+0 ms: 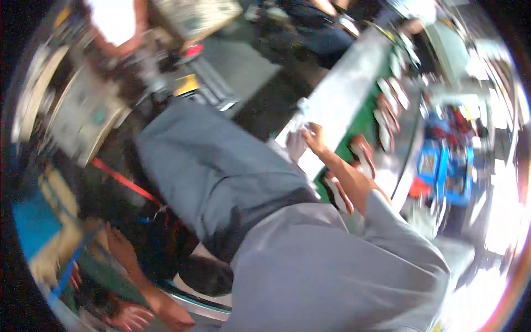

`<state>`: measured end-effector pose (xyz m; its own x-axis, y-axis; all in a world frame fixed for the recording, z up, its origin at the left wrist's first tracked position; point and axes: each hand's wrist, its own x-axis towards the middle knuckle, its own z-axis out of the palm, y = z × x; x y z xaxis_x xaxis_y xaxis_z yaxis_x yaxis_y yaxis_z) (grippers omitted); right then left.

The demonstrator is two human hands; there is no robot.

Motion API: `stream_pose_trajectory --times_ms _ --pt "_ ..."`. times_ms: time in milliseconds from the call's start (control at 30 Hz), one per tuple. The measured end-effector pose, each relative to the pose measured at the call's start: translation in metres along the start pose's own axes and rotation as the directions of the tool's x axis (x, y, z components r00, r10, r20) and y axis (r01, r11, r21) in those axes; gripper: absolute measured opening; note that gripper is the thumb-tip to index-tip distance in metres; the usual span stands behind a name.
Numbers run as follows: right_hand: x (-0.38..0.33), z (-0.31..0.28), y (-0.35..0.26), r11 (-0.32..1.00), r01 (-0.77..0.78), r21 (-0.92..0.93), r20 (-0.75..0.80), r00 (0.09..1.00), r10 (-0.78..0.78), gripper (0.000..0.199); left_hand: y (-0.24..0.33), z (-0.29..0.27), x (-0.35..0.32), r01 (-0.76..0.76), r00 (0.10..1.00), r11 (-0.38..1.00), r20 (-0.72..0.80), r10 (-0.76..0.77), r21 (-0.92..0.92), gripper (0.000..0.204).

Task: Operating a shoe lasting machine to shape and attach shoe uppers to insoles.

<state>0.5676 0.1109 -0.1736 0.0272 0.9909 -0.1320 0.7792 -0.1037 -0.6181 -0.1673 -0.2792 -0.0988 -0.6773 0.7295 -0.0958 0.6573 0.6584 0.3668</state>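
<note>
Curling its fingers against a small pale item (296,145), the right hand (315,139) is at the lower end of the white counter (345,77), just beside the grey-clad lap (221,160); blur hides whether it truly grips. The item's place so near the edge looks like the main risk: a loose pinch could let it slide off toward the lap. The right forearm (349,176) lies close to the brown-and-white shoes (362,150) on the green strip (358,119), so a careless elbow might knock one. At the lower left, bare arms (146,285) overlap, and I cannot tell which, if any, ends in the left hand, nor its state. To the right, blue crates (444,171) hold things too blurred to name; cardboard boxes (91,116) at the left show no contents
</note>
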Motion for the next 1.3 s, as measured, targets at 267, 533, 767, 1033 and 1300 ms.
stream_pose_trajectory --times_ms 267,533,767,1033,1300 --pt "-0.119 -0.209 0.009 0.756 -0.644 0.117 -0.05 0.756 0.652 0.048 0.239 -0.001 0.035 -0.123 0.964 0.894 0.162 0.21 -0.43 0.04" --pt "-0.249 -0.158 0.078 0.872 -0.387 -0.299 0.165 0.879 0.447 0.123 0.334 0.021 0.033 -0.158 0.899 0.835 0.273 0.343 -0.527 0.039" --pt "-0.174 -0.152 -0.014 0.788 -0.436 0.434 0.176 0.899 0.4 0.086 0.493 0.061 -0.001 -0.144 0.669 0.576 0.35 0.656 -0.805 0.042" --pt "-0.063 -0.077 -0.255 0.7 -0.055 0.712 0.286 0.933 -0.217 0.093 0.566 0.057 0.061 -0.417 0.713 0.318 -0.089 0.696 -0.852 0.048" --pt "-0.027 -0.005 -0.366 0.712 0.467 0.524 0.231 0.727 -0.646 0.073 0.463 -0.007 0.043 -0.545 0.836 0.647 -0.284 0.47 -0.533 0.029"
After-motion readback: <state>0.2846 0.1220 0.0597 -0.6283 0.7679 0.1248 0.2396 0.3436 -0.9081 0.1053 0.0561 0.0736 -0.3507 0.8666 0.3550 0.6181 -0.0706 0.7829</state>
